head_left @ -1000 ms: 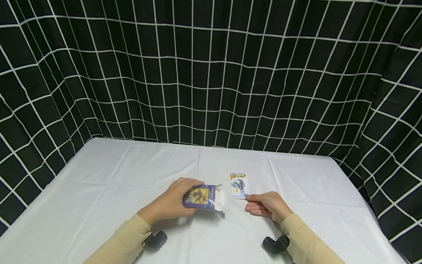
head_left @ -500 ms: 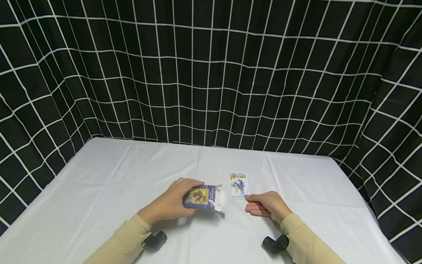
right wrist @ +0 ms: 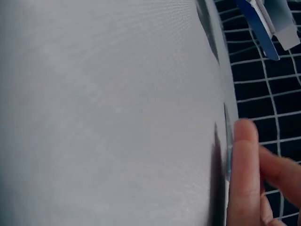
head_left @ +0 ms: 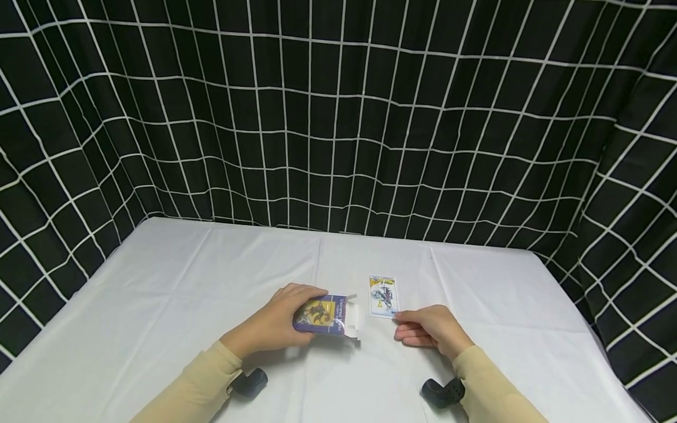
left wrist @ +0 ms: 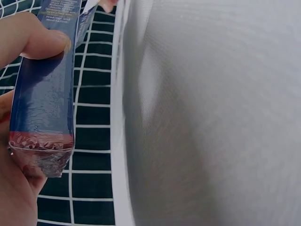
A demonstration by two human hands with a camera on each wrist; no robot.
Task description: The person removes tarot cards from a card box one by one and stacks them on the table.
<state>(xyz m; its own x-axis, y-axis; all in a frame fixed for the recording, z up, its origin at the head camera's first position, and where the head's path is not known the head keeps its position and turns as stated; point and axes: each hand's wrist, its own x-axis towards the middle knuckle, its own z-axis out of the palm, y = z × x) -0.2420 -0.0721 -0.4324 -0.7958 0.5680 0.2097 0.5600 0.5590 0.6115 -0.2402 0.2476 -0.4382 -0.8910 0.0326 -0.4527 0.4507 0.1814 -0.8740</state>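
Observation:
My left hand grips a blue and yellow tarot card box across its left part, the thumb on the near side. The box lies on its side, its printed face up, and the end flaps stand open to the right. In the left wrist view the thumb presses the narrow blue side of the box, whose bottom end is wrapped in clear film. My right hand pinches the near right corner of a single tarot card, picture side up. The right wrist view shows this card only as a thin edge beside the fingers.
A white cloth covers the table. Behind and on both sides hangs a black curtain with a white grid. A dark device sits at each wrist, the left device and the right device.
Both hands, the box and the card stay nearly where they were. The head view has tilted very slightly.

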